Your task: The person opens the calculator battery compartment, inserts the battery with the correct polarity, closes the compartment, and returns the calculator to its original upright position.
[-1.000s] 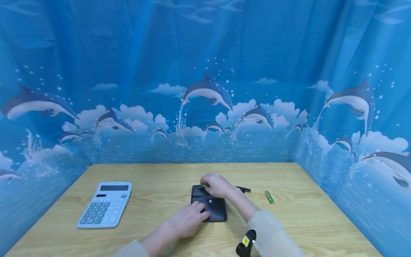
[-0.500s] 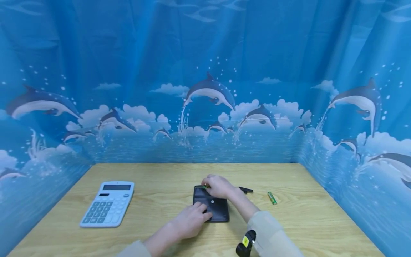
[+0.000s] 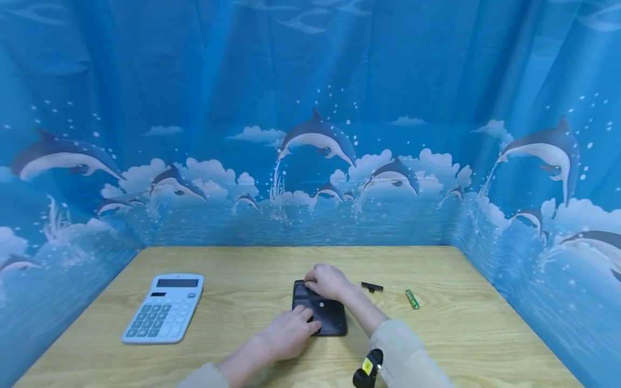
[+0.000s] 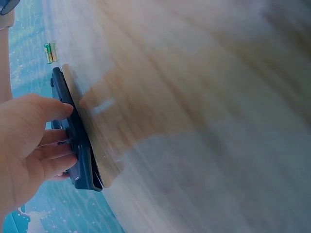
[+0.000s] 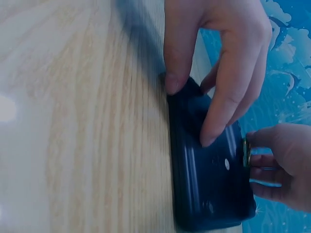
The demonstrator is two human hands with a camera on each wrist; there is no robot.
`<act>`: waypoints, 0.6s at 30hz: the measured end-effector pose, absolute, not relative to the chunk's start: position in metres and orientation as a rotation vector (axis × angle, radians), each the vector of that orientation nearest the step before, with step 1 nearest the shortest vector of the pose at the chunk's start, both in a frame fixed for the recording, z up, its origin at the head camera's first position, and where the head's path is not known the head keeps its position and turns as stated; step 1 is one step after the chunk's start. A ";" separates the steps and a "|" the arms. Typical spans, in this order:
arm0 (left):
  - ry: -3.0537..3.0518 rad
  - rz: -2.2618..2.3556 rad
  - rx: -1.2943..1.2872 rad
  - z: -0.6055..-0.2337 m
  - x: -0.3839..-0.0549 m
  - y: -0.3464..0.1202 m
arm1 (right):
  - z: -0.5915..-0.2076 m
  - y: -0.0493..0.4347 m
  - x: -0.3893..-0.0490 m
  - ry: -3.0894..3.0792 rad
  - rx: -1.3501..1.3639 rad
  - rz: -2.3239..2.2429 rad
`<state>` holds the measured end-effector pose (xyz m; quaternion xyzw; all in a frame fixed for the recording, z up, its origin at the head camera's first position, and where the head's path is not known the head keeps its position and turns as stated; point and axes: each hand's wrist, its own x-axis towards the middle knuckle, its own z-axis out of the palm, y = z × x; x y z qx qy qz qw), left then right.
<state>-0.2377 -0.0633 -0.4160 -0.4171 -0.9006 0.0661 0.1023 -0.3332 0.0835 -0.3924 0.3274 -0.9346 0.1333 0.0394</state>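
A flat black device with a small white round spot lies mid-table. My left hand holds it at the front left; in the right wrist view its thumb is at the near edge and its fingers on top. At the far end, my right hand reaches over the device with curled fingers. The right wrist view shows a small green-gold battery pinched there, against the device; in the head view the hand hides it. Another green battery lies on the table to the right.
A short black strip with a small tab, perhaps a cover, lies right of the device. A white calculator lies at the left. Blue dolphin curtains stand around the wooden table's back and sides.
The right hand has shifted slightly at the device's far end; the green seen between its fingers is now hidden in the head view. More of the black strip shows. The left hand stays put.
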 end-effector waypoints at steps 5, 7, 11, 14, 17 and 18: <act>-2.681 0.176 -1.240 -0.415 -0.238 -0.063 | -0.390 0.078 -0.332 -2.936 0.852 0.487; -2.697 0.170 -1.236 -0.415 -0.238 -0.063 | -0.389 0.077 -0.332 -2.952 0.806 0.497; -2.734 0.151 -1.231 -0.415 -0.239 -0.063 | -0.387 0.074 -0.330 -2.981 0.714 0.502; -2.753 0.149 -1.228 -0.415 -0.239 -0.062 | -0.385 0.072 -0.328 -3.007 0.626 0.494; -2.764 0.152 -1.228 -0.415 -0.239 -0.062 | -0.384 0.070 -0.326 -3.039 0.530 0.479; -2.768 0.153 -1.228 -0.415 -0.238 -0.062 | -0.383 0.069 -0.325 -3.049 0.500 0.472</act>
